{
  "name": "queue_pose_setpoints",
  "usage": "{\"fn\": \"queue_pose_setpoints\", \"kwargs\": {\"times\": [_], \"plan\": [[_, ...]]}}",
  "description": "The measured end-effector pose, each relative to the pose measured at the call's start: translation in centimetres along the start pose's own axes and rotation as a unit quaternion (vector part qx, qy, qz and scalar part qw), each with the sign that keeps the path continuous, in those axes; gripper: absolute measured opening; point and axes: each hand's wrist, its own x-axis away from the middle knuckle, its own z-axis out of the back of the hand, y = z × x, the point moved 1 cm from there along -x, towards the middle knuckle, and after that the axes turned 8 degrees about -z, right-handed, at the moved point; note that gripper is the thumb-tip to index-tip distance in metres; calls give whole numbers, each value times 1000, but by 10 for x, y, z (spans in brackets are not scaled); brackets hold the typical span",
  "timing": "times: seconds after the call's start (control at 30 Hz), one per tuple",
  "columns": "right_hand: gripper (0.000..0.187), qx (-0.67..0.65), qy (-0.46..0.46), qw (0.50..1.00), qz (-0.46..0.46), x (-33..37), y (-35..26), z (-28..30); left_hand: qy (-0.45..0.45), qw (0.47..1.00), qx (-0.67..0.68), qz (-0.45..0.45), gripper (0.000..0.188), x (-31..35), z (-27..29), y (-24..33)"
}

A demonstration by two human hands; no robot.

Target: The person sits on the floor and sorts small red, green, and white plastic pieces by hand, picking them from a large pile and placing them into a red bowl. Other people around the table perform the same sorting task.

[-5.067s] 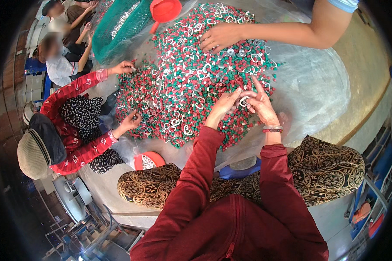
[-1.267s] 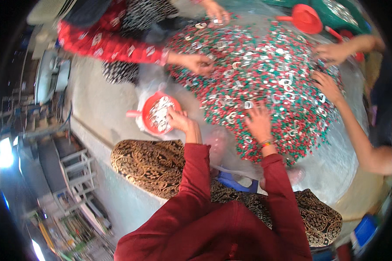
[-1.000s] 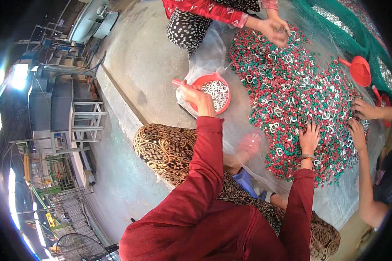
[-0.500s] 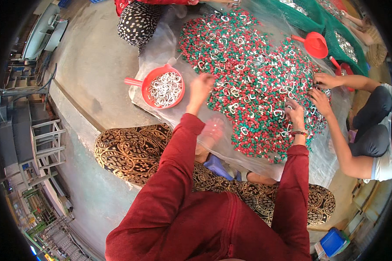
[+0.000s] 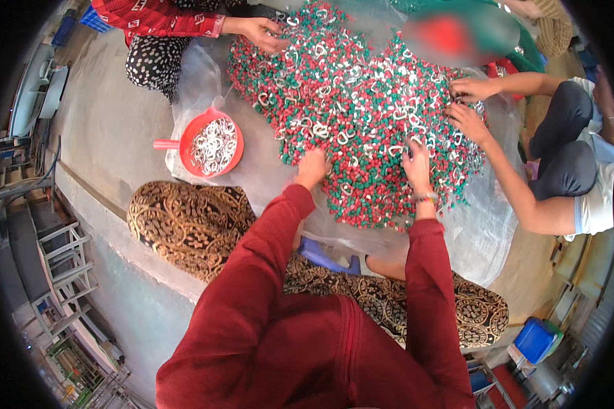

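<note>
A wide pile of small red and green pieces (image 5: 361,184), mixed with pale ring- and loop-shaped pieces (image 5: 319,129), lies on a clear plastic sheet (image 5: 256,163). My left hand (image 5: 314,168) is at the near left edge of the pile, its fingers curled together; whatever they hold is hidden. Farther right, my right hand (image 5: 417,167) reaches into the pile with bent fingers and a gap between thumb and fingers. Nothing held shows there. To the left, a red handled scoop (image 5: 236,151) contains many silvery-white loops (image 5: 213,146).
A co-worker's hands (image 5: 467,121) work at the pile's right side. Another person's hand (image 5: 262,34) hovers over the far left edge. A blurred red and green patch covers the far right. Blue plastic (image 5: 327,259) lies between my legs; a blue bin (image 5: 535,339) stands at lower right.
The view has shifted, so most things sit farther left and higher. My left hand has come nearer to me and curled its fingers. The far-left person's hand has come into fuller view.
</note>
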Motion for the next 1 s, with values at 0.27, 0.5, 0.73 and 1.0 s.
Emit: {"fn": "queue_pose_setpoints", "kwargs": {"times": [0.27, 0.5, 0.73, 1.0], "plan": [[37, 147, -57, 987, 24, 5, -13, -42, -79, 808, 584, 25, 25, -9, 81, 59], [29, -430, -121, 819, -359, 52, -13, 0, -217, 810, 536, 99, 18, 25, 60, 63], [13, -349, 88, 889, -284, 89, 12, 16, -131, 976, -68, -162, 35, 75, -11, 40], [21, -92, -84, 967, -223, 138, 24, -41, -102, 981, -40, -161, 23, 37, -32, 37]]}}
